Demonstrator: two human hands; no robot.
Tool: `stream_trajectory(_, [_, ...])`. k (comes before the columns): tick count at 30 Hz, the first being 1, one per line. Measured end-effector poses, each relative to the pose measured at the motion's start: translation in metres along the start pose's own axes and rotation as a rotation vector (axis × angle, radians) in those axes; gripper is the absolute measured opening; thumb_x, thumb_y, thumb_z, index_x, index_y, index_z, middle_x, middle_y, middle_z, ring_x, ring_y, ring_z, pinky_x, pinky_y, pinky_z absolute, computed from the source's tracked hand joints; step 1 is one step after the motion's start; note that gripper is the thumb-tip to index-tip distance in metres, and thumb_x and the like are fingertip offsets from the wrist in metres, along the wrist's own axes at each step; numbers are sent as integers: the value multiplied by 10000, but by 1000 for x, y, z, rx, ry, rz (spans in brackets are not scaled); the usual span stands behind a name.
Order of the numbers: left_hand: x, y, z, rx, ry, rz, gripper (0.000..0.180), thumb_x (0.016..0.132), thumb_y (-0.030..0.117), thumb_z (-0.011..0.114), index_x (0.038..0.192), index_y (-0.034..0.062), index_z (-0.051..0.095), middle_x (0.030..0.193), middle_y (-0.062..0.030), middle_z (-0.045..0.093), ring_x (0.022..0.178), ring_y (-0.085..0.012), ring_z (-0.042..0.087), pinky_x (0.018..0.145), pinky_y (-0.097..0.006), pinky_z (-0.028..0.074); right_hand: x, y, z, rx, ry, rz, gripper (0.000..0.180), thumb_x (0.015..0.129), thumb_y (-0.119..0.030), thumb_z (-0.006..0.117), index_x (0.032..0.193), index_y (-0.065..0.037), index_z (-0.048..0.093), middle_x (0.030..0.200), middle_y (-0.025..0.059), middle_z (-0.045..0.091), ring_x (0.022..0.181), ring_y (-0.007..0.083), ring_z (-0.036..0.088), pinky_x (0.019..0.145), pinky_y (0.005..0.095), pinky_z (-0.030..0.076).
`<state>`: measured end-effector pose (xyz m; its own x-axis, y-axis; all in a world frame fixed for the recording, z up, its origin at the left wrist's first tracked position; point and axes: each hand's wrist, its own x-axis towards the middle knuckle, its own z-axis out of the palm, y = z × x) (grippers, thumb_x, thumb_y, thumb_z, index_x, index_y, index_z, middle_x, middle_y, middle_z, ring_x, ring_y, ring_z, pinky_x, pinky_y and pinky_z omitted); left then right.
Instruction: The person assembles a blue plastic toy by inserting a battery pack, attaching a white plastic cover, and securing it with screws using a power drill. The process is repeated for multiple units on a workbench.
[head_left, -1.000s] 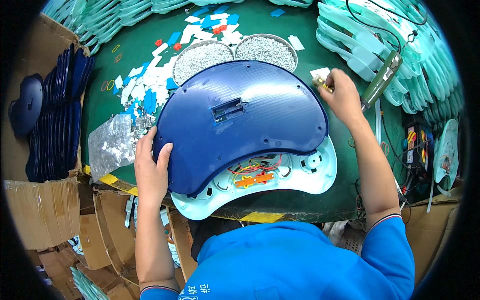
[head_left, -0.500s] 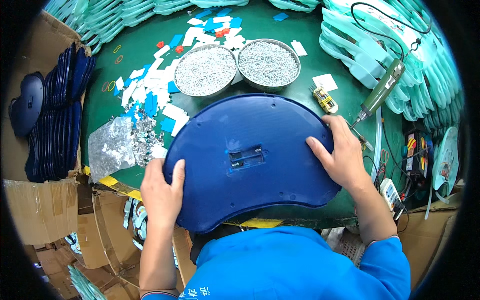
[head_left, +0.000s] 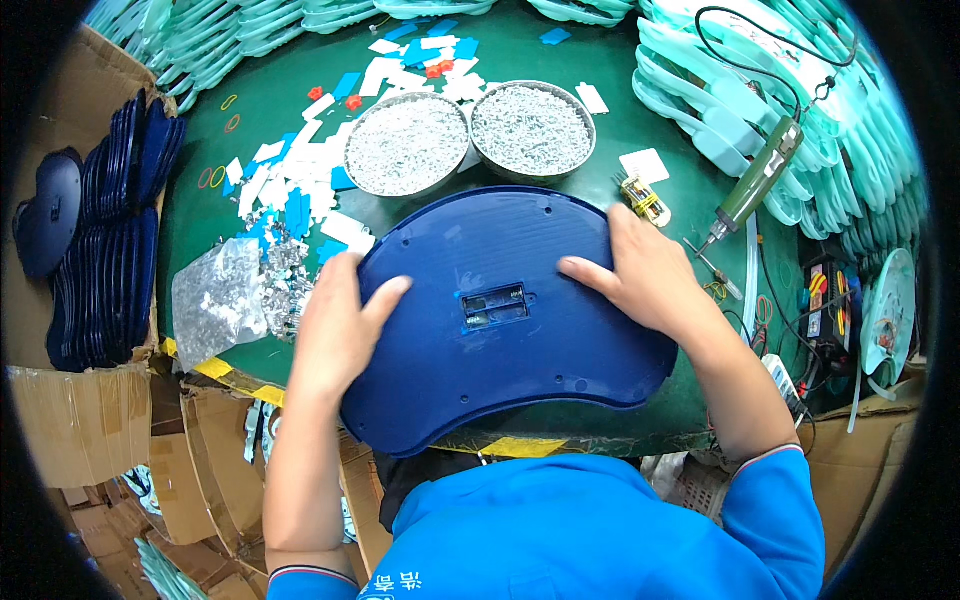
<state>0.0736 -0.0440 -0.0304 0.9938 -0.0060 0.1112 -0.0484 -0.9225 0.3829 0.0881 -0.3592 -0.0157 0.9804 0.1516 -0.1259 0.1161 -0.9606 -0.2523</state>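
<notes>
A dark blue curved plastic panel [head_left: 520, 355] lies before me over the table's near edge, its rounded side facing away. In its middle sits a rectangular battery compartment [head_left: 495, 307] with springs visible and no lid over it. My left hand [head_left: 342, 325] grips the panel's left edge, thumb on the face and fingers along the rim. At the upper right edge my right hand [head_left: 650, 270] does likewise, its thumb pointing inward across the face. The fingertips under the rim are partly hidden. Small screw holes dot the panel near its border.
Two metal bowls of screws [head_left: 408, 145] [head_left: 532, 130] stand beyond the panel. A green electric screwdriver [head_left: 757, 180] hangs at right, near stacked turquoise parts [head_left: 800, 130]. White and blue plastic pieces [head_left: 290, 175] and a bag of metal clips [head_left: 220, 300] lie left. A carton holds blue panels [head_left: 95, 270].
The panel has shifted and turned slightly. My left hand has slid farther up its left edge, and my right hand has moved left and up along the rim.
</notes>
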Motion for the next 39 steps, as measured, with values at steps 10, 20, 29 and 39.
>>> stream_trajectory(10, [10,25,32,92,229,47,448,951,403,653,1117,-13,659,1011,-202,634,976,-378,614,872,-445,497,47,-19,16,2,66,16,675,990,-638,436,976,17,598,932,258,704,908,422,689,798,529,534])
stream_trajectory(20, [10,25,38,216,265,70,441,920,396,682,1098,-7,668,923,-161,628,909,-330,621,803,-410,525,57,-33,27,22,263,-178,451,1012,-455,534,926,-14,575,944,188,652,918,376,647,767,482,524])
stream_trajectory(29, [36,-33,9,-81,93,81,171,974,106,579,1048,20,708,1070,-190,690,968,-380,660,884,-435,530,55,-28,15,31,648,-527,277,857,-206,744,1050,-30,652,987,139,648,918,330,619,795,436,499])
stream_trajectory(39, [91,-93,4,229,-64,502,376,790,3,669,1156,91,681,1058,-62,648,1035,-280,577,912,-390,499,35,-59,-1,217,421,-789,385,760,-95,781,1116,-34,647,1029,132,633,880,306,611,766,410,486])
